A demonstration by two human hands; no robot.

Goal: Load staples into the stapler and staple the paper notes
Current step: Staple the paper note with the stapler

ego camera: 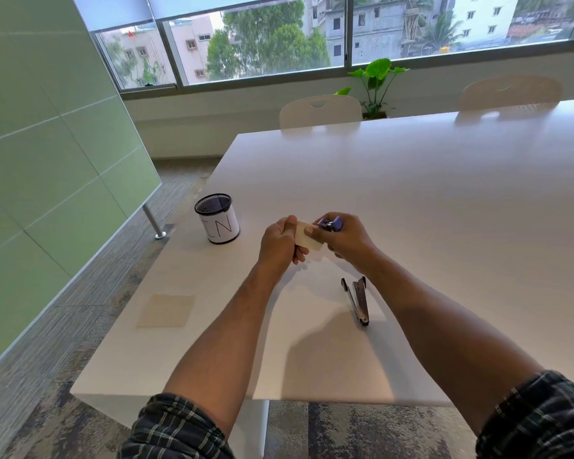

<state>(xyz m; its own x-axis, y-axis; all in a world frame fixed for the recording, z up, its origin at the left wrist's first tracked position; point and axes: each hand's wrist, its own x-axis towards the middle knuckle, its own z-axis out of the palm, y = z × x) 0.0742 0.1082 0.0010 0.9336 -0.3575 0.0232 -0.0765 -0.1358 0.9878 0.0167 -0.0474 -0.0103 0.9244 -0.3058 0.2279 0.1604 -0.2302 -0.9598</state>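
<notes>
l hand [280,241] grips paper note [307,239]; r hand [343,238] grips purple stapler [331,224].

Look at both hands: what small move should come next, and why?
Probably squeeze the purple stapler shut. The right hand holds it at the edge of the paper note, which the left hand steadies above the table.

Head-worn view, forward and down over table [411,200].
</notes>
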